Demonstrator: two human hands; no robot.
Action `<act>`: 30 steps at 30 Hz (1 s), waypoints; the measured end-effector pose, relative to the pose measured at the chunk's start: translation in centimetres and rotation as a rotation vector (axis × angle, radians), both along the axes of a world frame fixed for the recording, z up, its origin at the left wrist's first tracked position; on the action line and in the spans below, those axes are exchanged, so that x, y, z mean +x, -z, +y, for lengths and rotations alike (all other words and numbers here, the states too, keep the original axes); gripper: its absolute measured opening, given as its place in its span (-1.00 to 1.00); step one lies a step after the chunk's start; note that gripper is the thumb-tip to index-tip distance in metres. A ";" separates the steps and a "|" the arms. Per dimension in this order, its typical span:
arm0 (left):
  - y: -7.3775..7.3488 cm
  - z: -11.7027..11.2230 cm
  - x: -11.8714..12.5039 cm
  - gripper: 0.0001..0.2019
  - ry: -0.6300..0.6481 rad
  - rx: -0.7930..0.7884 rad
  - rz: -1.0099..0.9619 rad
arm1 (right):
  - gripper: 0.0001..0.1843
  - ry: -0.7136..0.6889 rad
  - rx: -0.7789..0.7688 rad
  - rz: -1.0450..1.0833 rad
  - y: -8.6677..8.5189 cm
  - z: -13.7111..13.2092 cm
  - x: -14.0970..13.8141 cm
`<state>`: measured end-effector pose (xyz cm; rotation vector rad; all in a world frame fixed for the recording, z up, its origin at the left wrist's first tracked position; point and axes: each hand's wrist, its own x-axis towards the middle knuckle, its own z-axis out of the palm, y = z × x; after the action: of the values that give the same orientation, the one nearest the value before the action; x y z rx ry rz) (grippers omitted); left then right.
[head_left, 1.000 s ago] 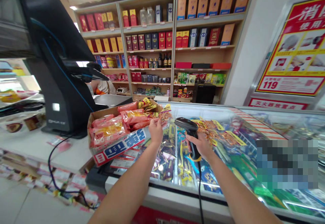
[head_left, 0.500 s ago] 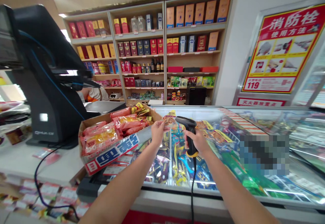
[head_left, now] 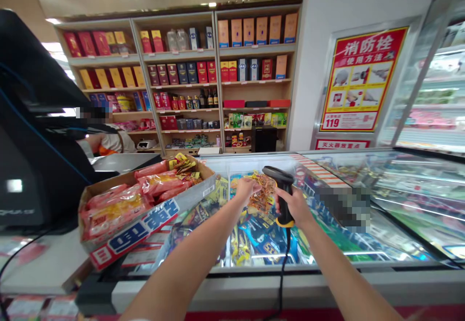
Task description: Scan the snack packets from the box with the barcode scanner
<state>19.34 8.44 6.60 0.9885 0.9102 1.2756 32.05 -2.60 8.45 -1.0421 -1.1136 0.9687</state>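
My left hand point(head_left: 247, 189) pinches a clear packet of orange snack strips point(head_left: 263, 195) above the glass top of a chest freezer point(head_left: 327, 175). The packet's lower part sits close behind the scanner. My right hand point(head_left: 295, 207) grips a black corded barcode scanner point(head_left: 283, 195), its head tipped toward the packet. Its cord hangs down past the freezer's front edge. To the left of both hands stands a cardboard box point(head_left: 145, 229) packed with red-orange sausage packets point(head_left: 116, 207), a few yellow-tagged packets lying on top.
A black checkout terminal point(head_left: 32, 132) stands on the white counter point(head_left: 43, 263) at the left. Beyond it is a person point(head_left: 112, 141) in a light top. Shelves of boxed liquor point(head_left: 178, 78) line the back wall, and a red-yellow poster point(head_left: 359, 81) hangs to the right.
My view has turned right, shifting the shop leftward. My left hand has moved away from the box, carrying the packet toward the scanner. The scanner stays in my right hand.
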 end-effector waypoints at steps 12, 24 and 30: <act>-5.4 2.0 -15.1 -0.97 -0.361 0.239 0.582 | -0.66 -0.210 -0.035 -0.014 -1.0 2.1 -7.5; -8.8 9.2 -28.9 -0.81 -0.528 0.090 1.553 | -0.68 -0.238 -0.026 -0.034 2.1 5.2 -11.6; -7.8 11.0 -28.3 -0.39 -0.486 0.181 1.647 | -0.71 -0.231 -0.026 -0.105 2.3 4.6 -11.1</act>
<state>-9.01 19.44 14.42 2.0720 2.3889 0.6744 20.98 2.04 6.17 -1.0093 -1.3323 1.1234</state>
